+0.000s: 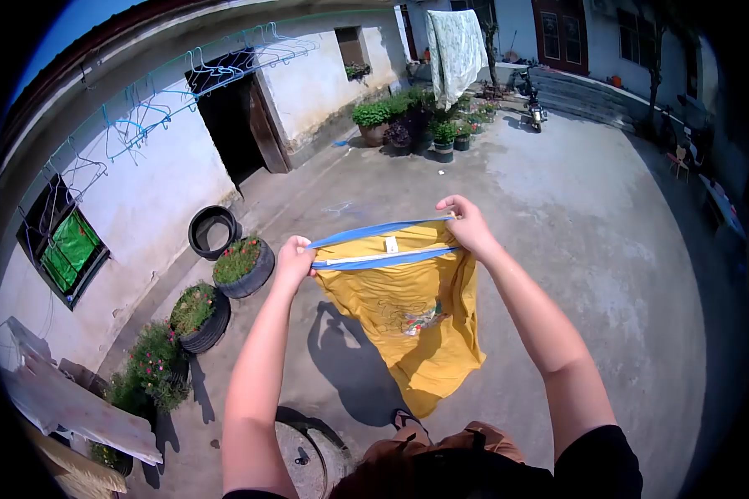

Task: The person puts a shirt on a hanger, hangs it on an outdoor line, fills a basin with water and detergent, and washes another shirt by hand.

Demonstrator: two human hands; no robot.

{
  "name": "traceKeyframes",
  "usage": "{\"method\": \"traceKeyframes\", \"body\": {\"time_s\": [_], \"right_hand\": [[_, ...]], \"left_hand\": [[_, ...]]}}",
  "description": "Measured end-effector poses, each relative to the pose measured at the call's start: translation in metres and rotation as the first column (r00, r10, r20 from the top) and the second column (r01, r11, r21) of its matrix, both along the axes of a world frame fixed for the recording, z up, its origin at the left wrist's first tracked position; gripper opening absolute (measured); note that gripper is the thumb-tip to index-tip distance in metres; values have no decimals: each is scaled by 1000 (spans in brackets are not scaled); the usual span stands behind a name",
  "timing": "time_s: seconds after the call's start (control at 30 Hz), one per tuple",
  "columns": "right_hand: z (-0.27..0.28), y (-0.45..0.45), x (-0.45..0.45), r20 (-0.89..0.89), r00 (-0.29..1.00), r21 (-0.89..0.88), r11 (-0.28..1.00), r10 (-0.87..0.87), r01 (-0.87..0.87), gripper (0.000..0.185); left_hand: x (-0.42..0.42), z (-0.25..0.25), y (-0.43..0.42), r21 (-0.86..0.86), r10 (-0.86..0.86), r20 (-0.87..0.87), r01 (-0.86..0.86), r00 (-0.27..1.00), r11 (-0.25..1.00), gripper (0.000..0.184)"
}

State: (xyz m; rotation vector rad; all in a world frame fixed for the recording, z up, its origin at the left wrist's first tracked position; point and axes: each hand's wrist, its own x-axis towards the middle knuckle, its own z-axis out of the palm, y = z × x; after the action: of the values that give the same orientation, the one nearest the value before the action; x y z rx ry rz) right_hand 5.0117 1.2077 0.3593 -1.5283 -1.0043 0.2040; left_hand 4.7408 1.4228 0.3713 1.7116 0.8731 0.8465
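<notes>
In the head view, a yellow garment (pixel 391 291) hangs at the centre of the frame, stretched between the person's two hands and dropping below them toward the lower middle. The left hand (pixel 293 262), left of centre, pinches one end of its blue band (pixel 374 231); the right hand (pixel 468 226), right of centre and a little higher in the frame, grips the other end, with a finger lifted off the cloth. The band's two edges stand apart, so the yellow inside shows, with a white label (pixel 391 244) near the middle. Below, a printed design (pixel 423 318) is creased and partly shaded, too small to make out. The fingertips behind the band are hidden at both ends, as is the garment's far side. At the bottom edge, the person's black sleeves are cut off, and one foot (pixel 408 422) shows only in part below the garment's lower tip. At upper left, the doorway (pixel 225 125) is too dark to see into, and the frame's corners fade to black.
</notes>
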Motion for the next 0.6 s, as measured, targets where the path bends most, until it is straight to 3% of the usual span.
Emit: {"method": "traceKeyframes", "body": {"time_s": [0.03, 0.07, 0.1, 0.17, 0.2, 0.3, 0.4, 0.5, 0.6], "right_hand": [[10, 12, 1, -326, 945, -254, 959, 38, -126, 32], [-4, 34, 10, -346, 936, -202, 968, 72, -149, 31], [-10, 60, 23, -358, 927, -139, 976, 107, -166, 31], [3, 100, 34, -83, 977, -256, 944, 195, -210, 30], [4, 128, 47, -75, 970, -292, 925, 231, -243, 31], [4, 200, 80, -158, 935, -349, 868, 317, -353, 32], [26, 267, 114, -130, 903, -339, 838, 409, -428, 30], [33, 321, 125, -191, 856, -355, 780, 480, -516, 30], [29, 362, 128, -221, 813, -417, 702, 539, -578, 29]], "left_hand": [[8, -15, 27, -176, 29, -49, -37, 998, 984, 7], [7, -27, 58, -406, -22, 96, 59, 995, 912, 5], [18, -29, 80, -405, -3, 160, 69, 987, 912, 6], [43, -38, 118, -396, 25, 296, 99, 955, 913, 6], [54, -40, 141, -412, 51, 295, 79, 954, 908, 7], [74, -43, 202, -514, 114, 403, 121, 908, 849, 11], [97, -11, 251, -470, 13, 463, 233, 886, 852, 8], [123, 36, 281, -406, -43, 491, 273, 870, 872, 8], [138, 45, 305, -381, -45, 463, 244, 885, 892, 11]]}}
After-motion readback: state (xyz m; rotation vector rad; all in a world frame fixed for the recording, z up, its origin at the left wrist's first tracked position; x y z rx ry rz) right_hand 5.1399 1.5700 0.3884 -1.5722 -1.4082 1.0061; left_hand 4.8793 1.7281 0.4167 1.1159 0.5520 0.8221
